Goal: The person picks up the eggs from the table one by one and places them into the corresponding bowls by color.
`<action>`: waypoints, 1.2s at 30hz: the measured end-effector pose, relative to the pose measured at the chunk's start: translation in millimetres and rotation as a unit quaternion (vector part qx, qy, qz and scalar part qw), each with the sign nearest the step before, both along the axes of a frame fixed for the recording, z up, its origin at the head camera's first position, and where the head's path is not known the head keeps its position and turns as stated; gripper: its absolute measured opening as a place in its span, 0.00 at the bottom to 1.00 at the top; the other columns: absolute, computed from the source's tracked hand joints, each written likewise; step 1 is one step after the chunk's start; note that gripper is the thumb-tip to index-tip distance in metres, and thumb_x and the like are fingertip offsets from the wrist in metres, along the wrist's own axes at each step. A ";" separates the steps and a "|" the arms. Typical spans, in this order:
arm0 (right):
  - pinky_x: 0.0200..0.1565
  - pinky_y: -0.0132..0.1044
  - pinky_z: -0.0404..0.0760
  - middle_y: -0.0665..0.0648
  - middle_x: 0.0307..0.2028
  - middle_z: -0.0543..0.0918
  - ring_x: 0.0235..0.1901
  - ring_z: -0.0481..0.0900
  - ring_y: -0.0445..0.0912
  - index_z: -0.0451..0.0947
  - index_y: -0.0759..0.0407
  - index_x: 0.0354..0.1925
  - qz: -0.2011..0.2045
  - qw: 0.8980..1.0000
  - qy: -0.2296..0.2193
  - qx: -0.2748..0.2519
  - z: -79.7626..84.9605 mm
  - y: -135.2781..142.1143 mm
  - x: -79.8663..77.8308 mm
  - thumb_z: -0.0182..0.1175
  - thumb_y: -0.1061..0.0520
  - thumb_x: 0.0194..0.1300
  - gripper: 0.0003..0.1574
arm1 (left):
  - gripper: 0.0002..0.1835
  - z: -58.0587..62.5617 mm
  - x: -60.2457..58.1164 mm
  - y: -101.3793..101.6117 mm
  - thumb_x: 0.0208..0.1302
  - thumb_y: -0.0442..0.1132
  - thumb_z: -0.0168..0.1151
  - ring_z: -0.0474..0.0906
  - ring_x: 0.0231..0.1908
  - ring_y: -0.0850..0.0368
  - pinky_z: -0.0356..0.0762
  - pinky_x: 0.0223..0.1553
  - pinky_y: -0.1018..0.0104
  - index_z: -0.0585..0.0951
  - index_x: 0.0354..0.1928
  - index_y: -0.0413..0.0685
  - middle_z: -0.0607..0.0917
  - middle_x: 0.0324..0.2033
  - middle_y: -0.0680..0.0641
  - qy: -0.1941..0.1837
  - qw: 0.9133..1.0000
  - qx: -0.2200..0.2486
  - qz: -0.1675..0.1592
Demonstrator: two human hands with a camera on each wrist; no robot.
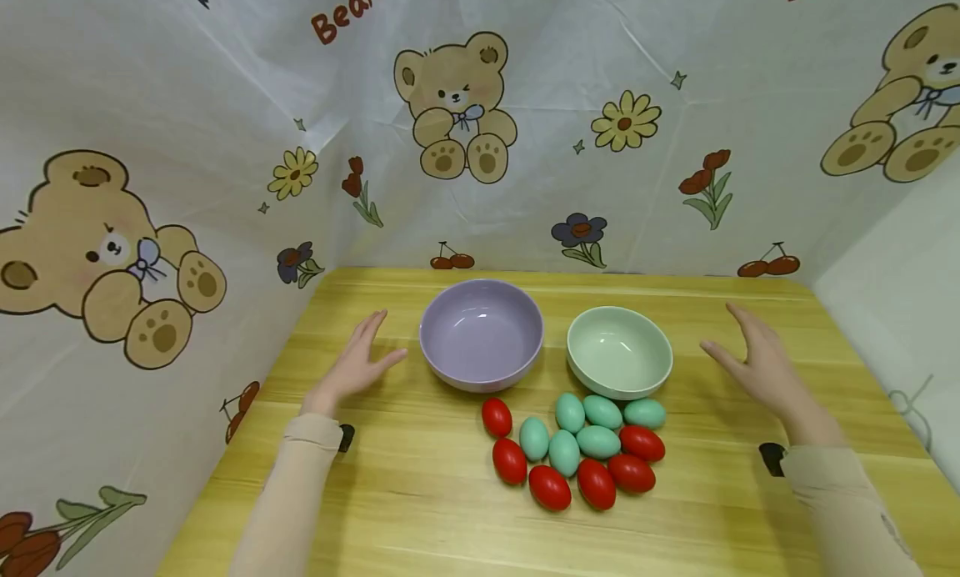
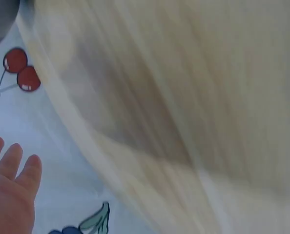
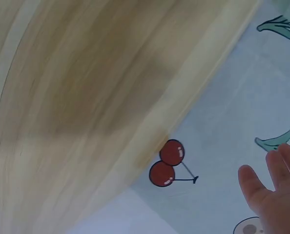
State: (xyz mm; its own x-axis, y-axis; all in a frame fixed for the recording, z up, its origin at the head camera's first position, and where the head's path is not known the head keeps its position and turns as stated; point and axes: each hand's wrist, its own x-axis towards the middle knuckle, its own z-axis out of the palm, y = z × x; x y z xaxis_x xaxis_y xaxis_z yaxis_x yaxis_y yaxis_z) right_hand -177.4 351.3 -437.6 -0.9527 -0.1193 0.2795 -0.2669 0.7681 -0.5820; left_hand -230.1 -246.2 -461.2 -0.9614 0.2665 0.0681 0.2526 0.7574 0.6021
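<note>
Holding nothing in left hand (image 1: 354, 367) or right hand (image 1: 765, 373), fingers spread wide | red eggs (image 1: 596, 484), green eggs (image 1: 597, 442) halfway between table's (image 1: 405, 510) side edges, nearer right hand | behind, toward back edge: purple bowl (image 1: 482, 335), green bowl (image 1: 618, 352)

Upright lilac bowl (image 1: 482, 335), smaller mint bowl (image 1: 619, 352) beside it, red eggs (image 1: 550, 488), teal eggs (image 1: 598, 442) clustered in front
</note>
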 end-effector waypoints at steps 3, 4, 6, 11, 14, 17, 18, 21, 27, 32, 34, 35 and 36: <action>0.59 0.68 0.43 0.77 0.65 0.51 0.62 0.46 0.72 0.44 0.68 0.70 0.002 1.000 -0.003 -0.015 4.5 -8.2 3.8 0.57 0.51 0.66 0.47 | 0.49 -3.2 -0.3 8.5 0.58 0.62 0.57 0.44 0.67 0.40 0.50 0.59 0.35 0.44 0.73 0.54 0.46 0.70 0.40 -0.004 1.000 0.027 -0.010; 0.59 0.68 0.44 0.77 0.65 0.52 0.62 0.46 0.72 0.44 0.68 0.70 0.004 1.000 -0.002 -0.019 5.8 -11.4 5.5 0.58 0.51 0.65 0.47 | 0.49 -4.5 -0.5 11.0 0.58 0.62 0.58 0.45 0.67 0.40 0.50 0.59 0.36 0.45 0.73 0.53 0.47 0.70 0.40 -0.004 0.999 0.036 -0.012; 0.58 0.68 0.46 0.76 0.64 0.54 0.62 0.48 0.72 0.46 0.68 0.70 0.007 1.000 0.005 -0.020 7.5 -18.0 8.9 0.59 0.51 0.64 0.48 | 0.49 -6.6 -0.8 16.0 0.57 0.62 0.59 0.46 0.67 0.41 0.51 0.60 0.37 0.46 0.73 0.53 0.49 0.69 0.40 -0.005 0.999 0.053 -0.012; 0.57 0.69 0.50 0.75 0.63 0.57 0.61 0.52 0.71 0.49 0.66 0.70 0.019 0.999 0.027 -0.036 9.8 -34.1 18.4 0.61 0.54 0.63 0.46 | 0.51 -9.7 0.0 27.9 0.54 0.61 0.63 0.50 0.66 0.42 0.53 0.60 0.40 0.47 0.72 0.54 0.50 0.69 0.42 -0.014 0.995 0.094 -0.009; 0.56 0.70 0.51 0.74 0.63 0.58 0.61 0.52 0.71 0.50 0.63 0.70 0.029 0.998 0.031 -0.049 9.5 -41.2 25.6 0.62 0.56 0.62 0.46 | 0.52 -11.5 0.6 34.0 0.53 0.59 0.65 0.49 0.66 0.44 0.53 0.62 0.45 0.47 0.72 0.52 0.50 0.69 0.42 -0.021 0.993 0.112 -0.016; 0.54 0.71 0.52 0.73 0.63 0.58 0.61 0.53 0.70 0.51 0.62 0.70 0.038 0.997 0.025 -0.054 8.7 -46.7 33.9 0.62 0.56 0.62 0.45 | 0.52 -13.9 0.7 38.5 0.53 0.58 0.66 0.48 0.67 0.45 0.52 0.64 0.50 0.46 0.72 0.51 0.50 0.69 0.42 -0.022 0.992 0.124 -0.028; 0.54 0.71 0.53 0.72 0.63 0.58 0.61 0.54 0.70 0.51 0.62 0.70 0.040 0.997 0.025 -0.054 8.1 -48.1 36.2 0.62 0.56 0.62 0.45 | 0.52 -14.5 0.8 39.8 0.53 0.57 0.66 0.48 0.67 0.45 0.52 0.64 0.51 0.47 0.72 0.50 0.50 0.69 0.42 -0.021 0.991 0.127 -0.030; 0.54 0.70 0.54 0.71 0.63 0.59 0.60 0.55 0.69 0.53 0.62 0.69 0.042 0.998 0.017 -0.052 5.6 -51.5 43.1 0.63 0.56 0.61 0.44 | 0.51 -16.0 1.4 43.1 0.54 0.55 0.66 0.49 0.66 0.44 0.52 0.64 0.50 0.47 0.72 0.47 0.50 0.69 0.41 -0.018 0.990 0.137 -0.039; 0.51 0.69 0.59 0.70 0.61 0.62 0.59 0.58 0.69 0.56 0.64 0.67 0.050 0.997 0.013 -0.060 -1.7 -58.5 56.4 0.64 0.58 0.59 0.43 | 0.51 -18.6 3.0 47.2 0.56 0.55 0.65 0.49 0.66 0.44 0.52 0.64 0.50 0.47 0.72 0.47 0.49 0.69 0.42 -0.023 0.988 0.148 -0.041; 0.58 0.37 0.64 0.67 0.60 0.65 0.57 0.62 0.64 0.59 0.64 0.66 0.055 0.997 0.009 -0.049 -7.1 -62.2 66.0 0.66 0.58 0.58 0.42 | 0.51 -21.2 2.2 48.6 0.55 0.54 0.66 0.49 0.67 0.45 0.53 0.64 0.51 0.47 0.72 0.47 0.49 0.69 0.42 -0.020 0.987 0.154 -0.041; 0.52 0.21 0.59 0.65 0.59 0.67 0.56 0.64 0.63 0.61 0.63 0.65 0.060 0.997 0.010 -0.039 -9.4 -63.4 69.4 0.66 0.57 0.57 0.41 | 0.50 -20.8 2.3 49.9 0.56 0.52 0.66 0.50 0.66 0.46 0.53 0.64 0.51 0.47 0.72 0.47 0.50 0.69 0.42 -0.020 0.987 0.152 -0.041; 0.49 0.16 0.56 0.65 0.59 0.67 0.55 0.64 0.62 0.61 0.63 0.65 0.063 0.997 0.010 -0.036 -10.7 -64.1 70.8 0.66 0.57 0.57 0.41 | 0.50 -19.8 2.9 50.8 0.56 0.51 0.66 0.50 0.66 0.45 0.53 0.64 0.51 0.46 0.72 0.46 0.50 0.69 0.42 -0.019 0.987 0.151 -0.042; 0.48 0.15 0.56 0.64 0.58 0.68 0.55 0.65 0.61 0.62 0.64 0.64 0.068 0.997 0.010 -0.033 -12.0 -64.9 72.2 0.67 0.57 0.57 0.41 | 0.50 -18.3 3.9 51.6 0.56 0.50 0.66 0.50 0.66 0.45 0.53 0.64 0.50 0.46 0.72 0.46 0.50 0.69 0.41 -0.019 0.987 0.151 -0.044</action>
State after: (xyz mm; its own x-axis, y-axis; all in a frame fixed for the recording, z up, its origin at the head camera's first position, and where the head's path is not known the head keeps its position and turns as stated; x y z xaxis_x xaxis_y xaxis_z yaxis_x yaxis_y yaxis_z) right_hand -105.3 286.4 -449.6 -0.9232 -0.2279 0.3094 -0.3780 0.6835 -0.6244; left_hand -226.2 -194.6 -479.5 -0.9389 0.3219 0.1218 0.2824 0.5181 0.8074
